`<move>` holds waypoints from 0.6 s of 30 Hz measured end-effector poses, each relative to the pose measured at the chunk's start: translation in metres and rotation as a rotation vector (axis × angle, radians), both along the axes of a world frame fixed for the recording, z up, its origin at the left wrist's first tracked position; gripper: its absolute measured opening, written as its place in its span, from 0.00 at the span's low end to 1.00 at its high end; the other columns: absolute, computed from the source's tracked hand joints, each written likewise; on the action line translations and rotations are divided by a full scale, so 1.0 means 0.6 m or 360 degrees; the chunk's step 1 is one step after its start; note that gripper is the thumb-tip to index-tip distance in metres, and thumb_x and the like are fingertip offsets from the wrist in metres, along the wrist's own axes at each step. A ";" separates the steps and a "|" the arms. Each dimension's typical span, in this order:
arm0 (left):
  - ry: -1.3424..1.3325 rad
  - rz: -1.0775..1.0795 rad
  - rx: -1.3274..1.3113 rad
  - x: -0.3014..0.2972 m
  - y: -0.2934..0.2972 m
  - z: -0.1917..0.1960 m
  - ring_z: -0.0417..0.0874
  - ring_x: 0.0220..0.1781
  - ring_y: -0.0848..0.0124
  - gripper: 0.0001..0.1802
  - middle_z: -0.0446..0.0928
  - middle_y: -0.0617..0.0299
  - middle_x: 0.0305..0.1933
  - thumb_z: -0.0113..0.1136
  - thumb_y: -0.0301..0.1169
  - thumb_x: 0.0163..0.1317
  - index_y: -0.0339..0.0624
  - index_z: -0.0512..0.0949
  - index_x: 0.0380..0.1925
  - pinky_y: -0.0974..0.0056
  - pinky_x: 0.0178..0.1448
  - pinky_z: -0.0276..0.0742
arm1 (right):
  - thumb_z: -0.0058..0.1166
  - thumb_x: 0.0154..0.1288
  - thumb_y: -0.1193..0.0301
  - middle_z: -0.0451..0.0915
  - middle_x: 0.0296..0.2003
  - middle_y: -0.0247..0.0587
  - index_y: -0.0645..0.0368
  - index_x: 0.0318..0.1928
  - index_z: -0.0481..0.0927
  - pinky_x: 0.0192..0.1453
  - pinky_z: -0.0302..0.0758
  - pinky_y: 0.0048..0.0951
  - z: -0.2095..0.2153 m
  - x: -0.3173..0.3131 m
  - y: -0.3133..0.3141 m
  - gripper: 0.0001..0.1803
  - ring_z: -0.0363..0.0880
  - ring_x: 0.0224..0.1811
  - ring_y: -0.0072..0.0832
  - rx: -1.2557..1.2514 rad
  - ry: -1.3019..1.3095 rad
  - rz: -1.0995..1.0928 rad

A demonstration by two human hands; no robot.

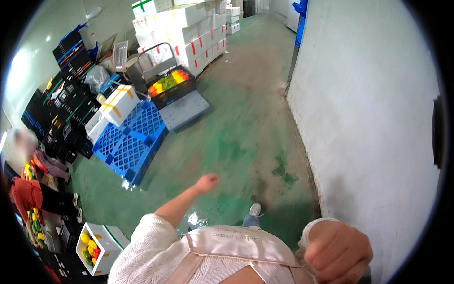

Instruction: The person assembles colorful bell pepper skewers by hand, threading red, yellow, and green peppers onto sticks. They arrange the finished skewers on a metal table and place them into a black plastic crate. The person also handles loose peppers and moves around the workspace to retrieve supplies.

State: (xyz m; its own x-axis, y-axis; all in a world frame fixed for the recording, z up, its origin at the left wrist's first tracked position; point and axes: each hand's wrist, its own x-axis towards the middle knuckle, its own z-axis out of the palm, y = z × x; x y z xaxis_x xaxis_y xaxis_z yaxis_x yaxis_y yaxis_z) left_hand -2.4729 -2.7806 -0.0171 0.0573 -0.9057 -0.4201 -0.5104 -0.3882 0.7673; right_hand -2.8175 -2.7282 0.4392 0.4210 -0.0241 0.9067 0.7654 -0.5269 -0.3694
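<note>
"Peppers (89, 246) in the white foam box (109, 235), were they in a hand at that moment?"

"No. The box stood on the green floor (246, 142), low on the person's left, apart from both hands. The left hand (208, 182) was closed to a fist over the bare floor and held nothing. The right hand (338, 255) was also a fist, close to the white wall (369, 118), and I saw nothing inside it."

"And how much looked done?"

"My judgement only: a part. The foam box was about half filled. More peppers lay in a black crate (172, 92) on the grey trolley (187, 111), well apart, beside the blue pallets (132, 137). Another person (33, 194) stood at the far left near other crates."
</note>
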 end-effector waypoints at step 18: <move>-0.0061 0.0182 0.1484 0.143 -0.180 -0.192 0.83 0.42 0.50 0.12 0.83 0.52 0.41 0.56 0.35 0.60 0.41 0.81 0.38 0.49 0.40 0.79 | 0.59 0.57 0.83 0.80 0.23 0.47 0.68 0.23 0.77 0.25 0.74 0.30 -0.045 0.090 -0.865 0.07 0.71 0.16 0.28 0.0296 0.0166 0.0202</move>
